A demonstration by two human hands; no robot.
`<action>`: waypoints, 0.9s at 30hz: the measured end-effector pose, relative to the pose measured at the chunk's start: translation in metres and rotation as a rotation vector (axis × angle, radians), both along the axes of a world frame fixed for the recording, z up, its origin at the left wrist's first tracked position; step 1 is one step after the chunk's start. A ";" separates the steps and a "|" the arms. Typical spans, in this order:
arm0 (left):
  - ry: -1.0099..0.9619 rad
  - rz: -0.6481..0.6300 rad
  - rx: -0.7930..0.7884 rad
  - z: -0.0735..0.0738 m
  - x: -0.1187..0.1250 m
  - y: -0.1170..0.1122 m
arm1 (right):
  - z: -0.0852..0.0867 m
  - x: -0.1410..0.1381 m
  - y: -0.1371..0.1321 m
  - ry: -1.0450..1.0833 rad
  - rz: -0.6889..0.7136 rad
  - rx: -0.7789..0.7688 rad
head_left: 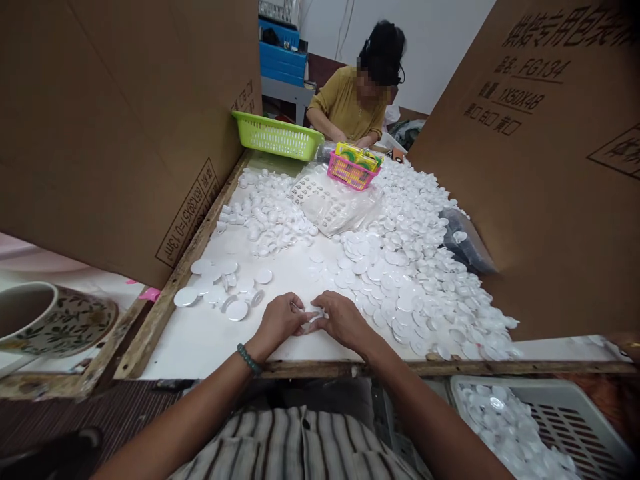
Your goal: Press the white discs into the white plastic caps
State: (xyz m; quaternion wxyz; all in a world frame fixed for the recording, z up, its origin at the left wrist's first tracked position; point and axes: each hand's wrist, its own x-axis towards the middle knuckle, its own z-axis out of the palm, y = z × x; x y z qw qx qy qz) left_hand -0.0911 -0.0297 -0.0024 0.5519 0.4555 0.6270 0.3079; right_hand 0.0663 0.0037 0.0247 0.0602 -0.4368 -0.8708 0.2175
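Observation:
My left hand (281, 321) and my right hand (341, 319) meet at the near middle of the white tabletop (200, 337), fingers curled together around a small white plastic piece (311, 316) pinched between them. A big heap of white round caps (415, 273) spreads to the right of my right hand. A smaller group of flat white discs (220, 287) lies just left of my left hand. Another pile of small white parts (265, 213) sits farther back on the left.
Tall cardboard boxes (115, 120) (550, 167) wall both sides. A person in a yellow top (350, 107) works at the far end beside a green basket (276, 135) and a pink basket (351, 170). A clear bag (335, 203), a patterned cup (47, 323), and a grey crate of caps (575, 413) are nearby.

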 end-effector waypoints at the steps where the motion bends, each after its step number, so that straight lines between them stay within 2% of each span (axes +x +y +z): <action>1: -0.039 0.004 -0.018 -0.003 0.000 0.002 | -0.001 -0.001 0.001 -0.006 -0.005 0.000; 7: -0.095 -0.016 -0.127 -0.010 -0.005 0.011 | -0.003 -0.005 0.003 -0.038 -0.024 0.055; 12: -0.073 0.009 -0.038 -0.005 -0.004 0.007 | -0.005 -0.006 -0.001 0.021 -0.135 0.031; 17: -0.059 0.034 -0.032 -0.003 -0.005 0.004 | -0.012 0.000 -0.005 0.260 -0.136 -0.149; 22: -0.100 0.008 -0.108 -0.001 -0.005 0.011 | -0.018 0.002 -0.004 0.383 -0.270 -0.331; 25: 0.033 -0.018 -0.077 0.004 -0.003 0.010 | -0.018 -0.001 -0.004 0.409 -0.294 -0.331; 27: 0.256 -0.014 0.070 0.009 -0.003 0.004 | -0.018 -0.006 -0.005 0.413 -0.275 -0.305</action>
